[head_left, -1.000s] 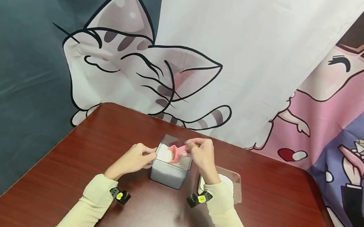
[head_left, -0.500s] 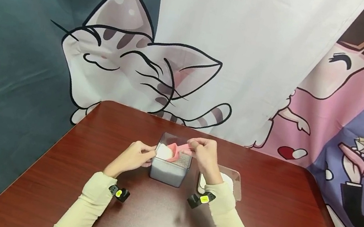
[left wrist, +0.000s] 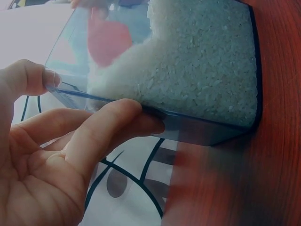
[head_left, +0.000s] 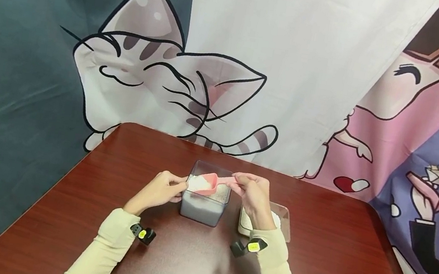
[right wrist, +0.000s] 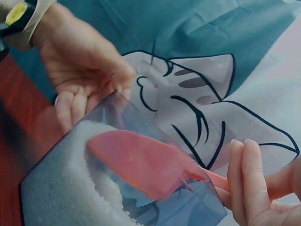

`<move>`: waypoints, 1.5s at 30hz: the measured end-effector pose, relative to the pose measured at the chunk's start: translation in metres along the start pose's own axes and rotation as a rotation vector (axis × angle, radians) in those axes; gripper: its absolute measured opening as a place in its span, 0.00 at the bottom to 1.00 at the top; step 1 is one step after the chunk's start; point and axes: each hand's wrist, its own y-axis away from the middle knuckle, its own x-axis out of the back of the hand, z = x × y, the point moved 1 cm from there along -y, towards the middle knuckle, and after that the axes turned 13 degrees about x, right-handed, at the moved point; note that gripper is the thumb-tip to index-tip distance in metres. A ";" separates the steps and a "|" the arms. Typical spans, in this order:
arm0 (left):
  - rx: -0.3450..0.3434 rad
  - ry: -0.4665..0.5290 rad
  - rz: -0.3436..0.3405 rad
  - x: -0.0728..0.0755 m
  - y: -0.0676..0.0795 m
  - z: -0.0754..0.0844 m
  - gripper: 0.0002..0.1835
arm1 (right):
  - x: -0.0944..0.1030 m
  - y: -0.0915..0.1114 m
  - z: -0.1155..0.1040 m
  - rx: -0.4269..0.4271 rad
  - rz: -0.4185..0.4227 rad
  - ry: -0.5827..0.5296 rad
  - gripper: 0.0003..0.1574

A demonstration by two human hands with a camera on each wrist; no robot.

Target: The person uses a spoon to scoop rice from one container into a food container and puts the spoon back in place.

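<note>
My left hand (head_left: 158, 190) pinches the left rim of a clear, bluish square container (head_left: 202, 210). White rice (left wrist: 202, 61) fills much of it, as the left wrist view shows, heaped higher toward one wall. In my right hand (head_left: 254, 195) is the thin handle of a pink scoop (head_left: 208, 186), held between thumb and fingers. The scoop's bowl is inside the container's mouth, over the rice, with white grains at its front edge. From the right wrist, the scoop (right wrist: 138, 162) shows through the clear wall; how much rice it carries is hard to tell.
A shallow clear tray (head_left: 286, 226) with white grains stands right of the container, partly behind my right wrist. Both are on a reddish-brown wooden table (head_left: 109, 177). A printed cloth (head_left: 237, 25) hangs behind the table's far edge.
My right hand has moved to the right and a little toward me, and the scoop now lies flatter with its bowl more visible. The left hand stays at the rim.
</note>
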 end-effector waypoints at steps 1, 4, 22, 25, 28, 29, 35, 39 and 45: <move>0.004 0.004 -0.001 0.000 -0.002 -0.002 0.20 | 0.001 0.000 0.000 -0.008 0.009 -0.016 0.09; 0.015 0.005 -0.002 0.000 0.003 0.003 0.19 | 0.005 0.002 0.001 -0.022 0.036 -0.059 0.07; 0.010 -0.015 -0.009 0.000 0.014 0.019 0.19 | 0.015 0.009 0.006 -0.010 0.062 -0.193 0.11; 0.011 -0.024 -0.004 0.000 0.014 0.019 0.19 | 0.015 0.009 0.003 0.009 0.056 -0.175 0.10; 0.017 -0.027 -0.007 0.001 0.014 0.020 0.20 | 0.014 0.012 -0.004 0.063 0.056 -0.118 0.07; 0.016 -0.028 -0.007 0.001 0.015 0.020 0.20 | 0.013 0.013 -0.006 0.083 0.057 -0.087 0.07; 0.015 -0.034 0.000 0.003 0.015 0.021 0.20 | 0.007 0.017 -0.013 0.205 0.014 0.102 0.12; 0.011 -0.031 -0.004 0.003 0.015 0.022 0.20 | 0.004 0.018 -0.012 0.232 -0.011 0.099 0.12; 0.017 -0.032 -0.014 0.002 0.015 0.022 0.20 | 0.008 0.016 -0.011 0.192 0.003 0.031 0.13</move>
